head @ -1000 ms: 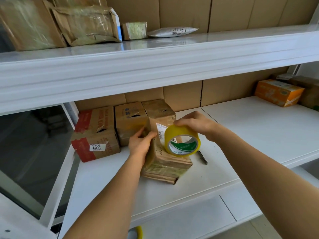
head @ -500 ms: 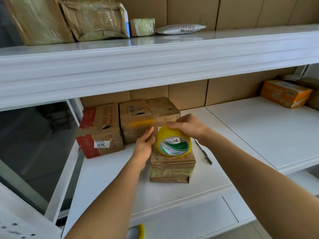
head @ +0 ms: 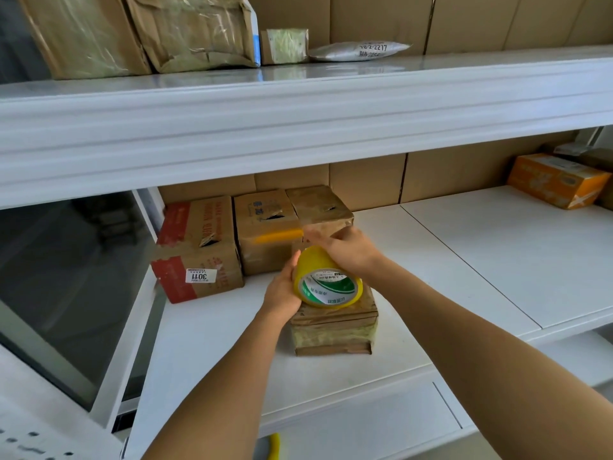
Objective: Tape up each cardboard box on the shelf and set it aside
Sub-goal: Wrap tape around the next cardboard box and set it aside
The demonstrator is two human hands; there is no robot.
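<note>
Now the small cardboard box (head: 335, 327) lies flat and square on the white shelf (head: 205, 353), no longer tipped as it was a second ago, and the yellow tape roll (head: 326, 283) has come down onto its top. That suggests the wrap is going over the upper face. The right hand (head: 345, 249) curls over the roll from behind, gripping it; the left hand (head: 282, 293) presses against the roll's left side and the box's edge, fingers fairly straight. Box sits directly beneath both hands, in front of three taped boxes (head: 262, 230).
</note>
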